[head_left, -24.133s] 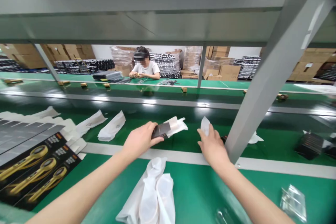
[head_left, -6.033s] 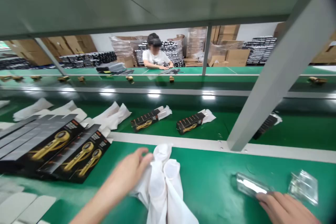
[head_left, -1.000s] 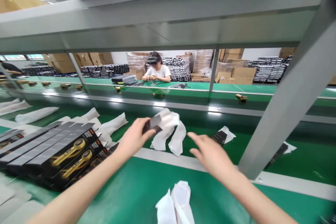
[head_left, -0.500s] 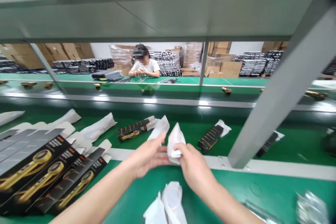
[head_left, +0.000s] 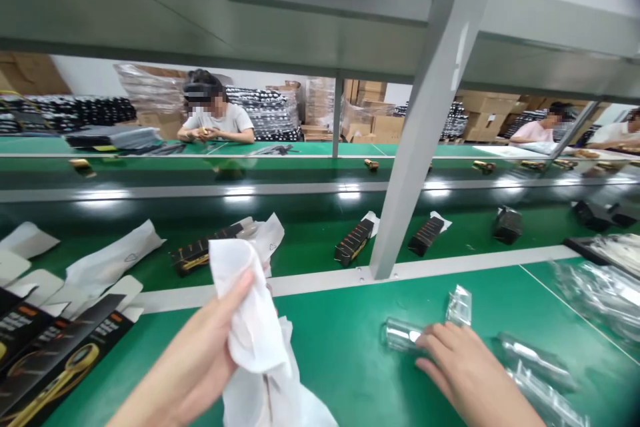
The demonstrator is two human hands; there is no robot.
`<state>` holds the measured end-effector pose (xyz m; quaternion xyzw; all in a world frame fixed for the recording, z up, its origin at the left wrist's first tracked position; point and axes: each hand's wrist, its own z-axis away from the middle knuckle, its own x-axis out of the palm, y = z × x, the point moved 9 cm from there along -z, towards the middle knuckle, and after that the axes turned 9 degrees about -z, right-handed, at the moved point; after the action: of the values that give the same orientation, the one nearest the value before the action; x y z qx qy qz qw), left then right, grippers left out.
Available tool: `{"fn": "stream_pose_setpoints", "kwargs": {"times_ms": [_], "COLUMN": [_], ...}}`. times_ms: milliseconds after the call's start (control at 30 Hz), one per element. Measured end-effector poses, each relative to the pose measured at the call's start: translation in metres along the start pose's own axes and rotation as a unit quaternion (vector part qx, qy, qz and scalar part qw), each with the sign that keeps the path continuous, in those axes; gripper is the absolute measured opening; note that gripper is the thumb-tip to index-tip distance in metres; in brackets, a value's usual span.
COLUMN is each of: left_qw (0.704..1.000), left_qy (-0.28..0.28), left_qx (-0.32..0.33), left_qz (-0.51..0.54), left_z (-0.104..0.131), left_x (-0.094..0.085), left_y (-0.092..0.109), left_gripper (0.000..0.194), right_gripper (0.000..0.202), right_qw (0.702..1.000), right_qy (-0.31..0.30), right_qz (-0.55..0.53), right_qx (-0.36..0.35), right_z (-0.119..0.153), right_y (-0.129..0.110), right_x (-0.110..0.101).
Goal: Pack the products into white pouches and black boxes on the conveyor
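My left hand [head_left: 215, 340] is closed around a white wrapping sleeve [head_left: 255, 320], which stands up out of the fist. More white wrapping [head_left: 303, 407] lies just below it on the green bench. Out to the right, my right hand [head_left: 460, 360] is over the bench, thumb apart from the fingers. Its fingertips meet the end of a clear plastic shell [head_left: 400, 335]; I see no firm grip. Another clear plastic piece [head_left: 459, 305] lies just beyond that hand, and further clear shells [head_left: 535, 360] lie to its right.
Black printed boxes [head_left: 75, 360] stand at the left. Beyond the bench rail [head_left: 310, 283], a green belt carries white sleeves [head_left: 115, 257] and black boxes [head_left: 356, 240]. A slanted grey post [head_left: 425, 113] rises before me. A co-worker [head_left: 215, 113] sits opposite; others sit far right.
My view has turned to the right. My right hand has let go of the white sleeve and moved right to the clear plastic shells. My left hand now holds the white sleeve, nearer to me.
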<state>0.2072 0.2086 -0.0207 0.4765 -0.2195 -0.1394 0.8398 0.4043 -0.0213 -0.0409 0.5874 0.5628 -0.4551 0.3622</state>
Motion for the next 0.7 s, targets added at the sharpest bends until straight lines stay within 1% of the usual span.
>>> {"fn": "stream_pose_setpoints", "kwargs": {"times_ms": [67,133,233,300,367,433,467,500,533,567,600,633,667,700], "left_qw": [0.999,0.998,0.996,0.997,0.996,0.994,0.992,0.990,0.988,0.984,0.979,0.974,0.968,0.963], "left_qy": [-0.009,-0.017,-0.037,-0.036,-0.047,-0.070,-0.089,-0.107,-0.126,-0.151,-0.181,-0.212,-0.238,-0.258], "left_qx": [-0.031,-0.057,-0.076,-0.072,-0.074,-0.082,-0.087,-0.088,-0.086,-0.085,-0.083,-0.079,-0.075,-0.072], "left_qz": [0.002,0.000,-0.010,-0.017,-0.018,-0.007,0.004,0.017,0.029,0.036,0.034,0.026,0.012,-0.001], "left_z": [0.011,0.020,0.031,0.036,0.041,0.044,0.046,0.046,0.047,0.047,0.048,0.049,0.050,0.051], "left_x": [0.015,0.028,0.043,0.048,0.055,0.064,0.069,0.075,0.080,0.086,0.092,0.098,0.102,0.105], "left_y": [-0.019,-0.036,-0.055,-0.060,-0.062,-0.063,-0.064,-0.063,-0.062,-0.063,-0.064,-0.066,-0.069,-0.074], "left_gripper": [0.040,0.041,0.038,0.034,0.035,0.040,0.044,0.048,0.053,0.057,0.061,0.063,0.063,0.061], "right_gripper": [0.015,0.019,0.017,0.015,0.014,0.014,0.015,0.015,0.017,0.019,0.023,0.027,0.028,0.028], "right_qw": [0.999,0.999,0.999,0.999,0.998,0.995,0.995,0.995,0.994,0.989,0.977,0.959,0.944,0.933], "right_qy": [-0.004,-0.012,-0.023,-0.032,-0.049,-0.063,-0.054,-0.031,0.009,0.056,0.099,0.131,0.122,0.119], "right_qz": [0.034,0.038,0.032,0.016,-0.009,-0.035,-0.040,-0.038,-0.032,-0.019,-0.009,-0.004,0.009,0.007], "right_qx": [0.002,-0.003,-0.013,-0.023,-0.042,-0.062,-0.069,-0.082,-0.104,-0.135,-0.190,-0.252,-0.307,-0.340], "right_z": [0.000,-0.001,0.001,0.002,0.001,-0.005,-0.011,-0.017,-0.024,-0.030,-0.035,-0.038,-0.042,-0.046], "right_y": [0.011,0.010,0.006,0.012,0.021,0.027,0.027,0.022,0.010,-0.006,-0.030,-0.056,-0.081,-0.100], "right_x": [0.015,0.027,0.033,0.031,0.023,0.007,-0.006,-0.023,-0.044,-0.065,-0.083,-0.096,-0.098,-0.099]}}
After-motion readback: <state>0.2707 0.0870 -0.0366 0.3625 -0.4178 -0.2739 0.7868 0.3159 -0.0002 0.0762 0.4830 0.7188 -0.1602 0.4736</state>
